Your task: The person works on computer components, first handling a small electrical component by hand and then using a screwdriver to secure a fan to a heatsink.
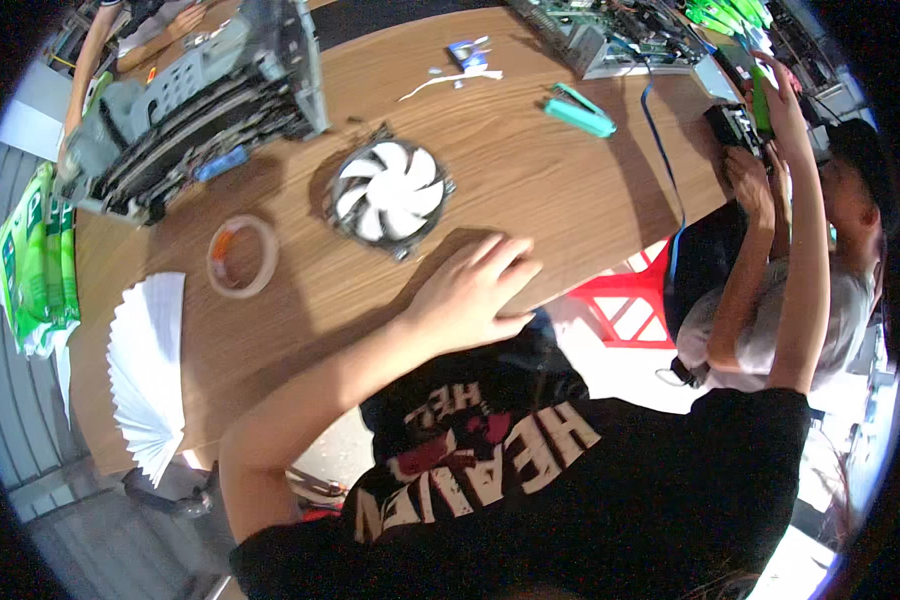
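My left hand (480,288) rests at the table's front edge, fingers loosely apart and empty, just below a black-framed fan (390,192) with white blades. My right arm reaches to the far right, where my right hand (778,88) grips a green object (758,98) that I cannot make out clearly, beside a dark device (734,128). A teal tool (578,112) lies right of the fan. A roll of tape (263,262) and a folded white paper fan (145,370) lie to the left.
A co-worker (840,290) sits at right, their hands (750,175) at the device. Disassembled machinery (205,110) and circuit boards (615,30) occupy the back. Green packs (35,260) line the left end. Another person's arm (90,55) shows top left. A red stool (625,300) stands below.
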`<move>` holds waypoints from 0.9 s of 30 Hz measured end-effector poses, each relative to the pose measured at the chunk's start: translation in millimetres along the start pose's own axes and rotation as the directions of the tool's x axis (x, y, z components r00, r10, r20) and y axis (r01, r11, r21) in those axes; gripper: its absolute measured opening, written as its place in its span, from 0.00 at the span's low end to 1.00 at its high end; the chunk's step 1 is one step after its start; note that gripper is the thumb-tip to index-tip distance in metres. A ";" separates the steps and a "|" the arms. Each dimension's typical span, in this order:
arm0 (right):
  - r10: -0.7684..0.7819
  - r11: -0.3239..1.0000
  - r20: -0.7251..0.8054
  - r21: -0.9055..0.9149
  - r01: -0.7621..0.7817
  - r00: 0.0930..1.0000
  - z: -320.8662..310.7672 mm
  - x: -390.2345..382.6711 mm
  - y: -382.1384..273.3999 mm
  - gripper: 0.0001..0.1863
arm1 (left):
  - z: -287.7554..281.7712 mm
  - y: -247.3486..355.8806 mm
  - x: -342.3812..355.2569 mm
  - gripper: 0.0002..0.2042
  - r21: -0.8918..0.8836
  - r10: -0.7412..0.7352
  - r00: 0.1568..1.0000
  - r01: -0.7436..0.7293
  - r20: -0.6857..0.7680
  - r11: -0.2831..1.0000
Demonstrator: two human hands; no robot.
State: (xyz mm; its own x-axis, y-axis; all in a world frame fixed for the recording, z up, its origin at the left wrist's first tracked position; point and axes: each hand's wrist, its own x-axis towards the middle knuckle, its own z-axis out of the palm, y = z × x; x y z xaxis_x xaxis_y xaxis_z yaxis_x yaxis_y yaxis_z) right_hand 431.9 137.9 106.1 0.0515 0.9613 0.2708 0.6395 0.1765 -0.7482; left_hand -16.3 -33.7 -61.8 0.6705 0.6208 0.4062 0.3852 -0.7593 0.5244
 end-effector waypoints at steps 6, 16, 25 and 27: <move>0.330 0.769 -0.159 0.618 -0.167 0.931 93.3 -232.6 -139.1 0.20 | -4.6 -1.2 -10.1 0.23 0.045 0.055 0.998 -0.054 -0.024 0.998; 0.203 0.325 -0.038 0.945 -0.031 0.979 143.1 -264.3 -148.3 0.22 | -8.4 4.7 -15.6 0.15 -0.082 0.135 0.990 -0.137 -0.028 0.987; -0.072 0.455 -0.223 0.860 0.231 0.972 242.7 -165.8 -212.3 0.20 | -79.2 4.3 -12.3 0.07 0.383 0.491 0.716 -0.327 -0.496 0.864; -0.124 0.494 -0.193 0.838 0.230 0.973 250.1 -166.5 -208.2 0.19 | -103.0 -6.9 -21.9 0.08 0.359 0.371 0.744 -0.187 -0.557 0.914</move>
State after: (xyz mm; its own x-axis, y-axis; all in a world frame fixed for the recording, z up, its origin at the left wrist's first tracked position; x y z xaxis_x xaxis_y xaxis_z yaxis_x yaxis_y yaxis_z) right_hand 98.4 -6.0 65.3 0.1194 0.8727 0.4734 -0.3150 0.4854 -0.8156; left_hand -99.0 -21.9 2.7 0.2884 0.2888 0.9129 0.4542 -0.8806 0.1351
